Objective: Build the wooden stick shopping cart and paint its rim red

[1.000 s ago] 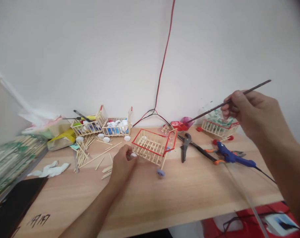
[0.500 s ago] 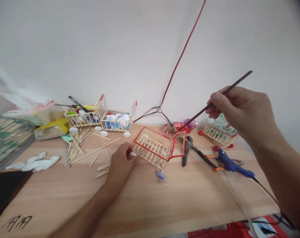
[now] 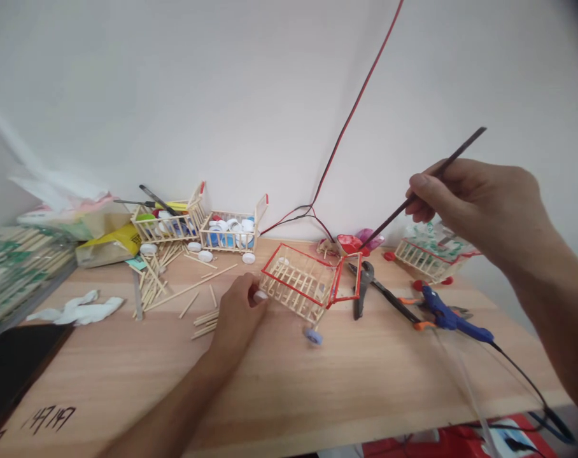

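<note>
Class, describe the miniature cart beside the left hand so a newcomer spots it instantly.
On the wooden table, find the left hand. At its grip is a miniature stick shopping cart with red top edges and handle frame. Only this one shows a blue wheel; neighbouring carts show white or red wheels.

My left hand blocks part of the cart's nearest white wheel; that forearm's cut by the bottom edge. Right hand hides some of the brush and its own back fingers; forearm exits right. Brush tip on handle or behind it: can't tell. Blue wheel smeared. Stick bundle blurry, cut left, black board too. Cord leaves at top.
</note>
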### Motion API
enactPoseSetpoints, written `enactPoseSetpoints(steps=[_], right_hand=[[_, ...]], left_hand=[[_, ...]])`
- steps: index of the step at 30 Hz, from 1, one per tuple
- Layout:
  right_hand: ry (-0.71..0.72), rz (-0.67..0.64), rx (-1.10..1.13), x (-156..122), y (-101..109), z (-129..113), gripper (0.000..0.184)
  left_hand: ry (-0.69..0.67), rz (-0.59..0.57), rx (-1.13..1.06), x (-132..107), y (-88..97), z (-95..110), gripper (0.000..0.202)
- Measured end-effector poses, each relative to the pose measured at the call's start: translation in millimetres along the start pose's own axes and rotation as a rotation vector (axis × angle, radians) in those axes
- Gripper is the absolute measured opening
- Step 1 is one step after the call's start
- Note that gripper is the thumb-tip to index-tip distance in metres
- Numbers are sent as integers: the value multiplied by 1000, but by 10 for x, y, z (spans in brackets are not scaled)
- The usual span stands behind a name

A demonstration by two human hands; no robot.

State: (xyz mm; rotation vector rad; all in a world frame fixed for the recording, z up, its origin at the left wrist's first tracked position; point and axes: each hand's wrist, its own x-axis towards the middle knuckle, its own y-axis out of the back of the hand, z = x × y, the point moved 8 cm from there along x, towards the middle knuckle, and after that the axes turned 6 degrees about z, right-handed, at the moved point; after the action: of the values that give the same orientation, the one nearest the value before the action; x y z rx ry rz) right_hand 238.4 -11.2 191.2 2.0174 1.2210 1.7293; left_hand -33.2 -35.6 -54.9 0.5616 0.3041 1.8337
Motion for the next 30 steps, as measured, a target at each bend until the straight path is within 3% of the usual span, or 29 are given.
enactPoseSetpoints(steps=[6,13,25,30], right_hand=[[24,62,42,35,79,-92,19],[17,-30,10,23,-104,-118,18],[71,-8,-137,76,109,-259,20],[62,16,-115,65,108,-304,19]], left_hand=[[1,-8,23,2,-17,-22,9],[10,-6,18,1,-8,-18,8],[-5,0,30,-3,3,6,6],[22,-35,47,-5,-6,2,7]])
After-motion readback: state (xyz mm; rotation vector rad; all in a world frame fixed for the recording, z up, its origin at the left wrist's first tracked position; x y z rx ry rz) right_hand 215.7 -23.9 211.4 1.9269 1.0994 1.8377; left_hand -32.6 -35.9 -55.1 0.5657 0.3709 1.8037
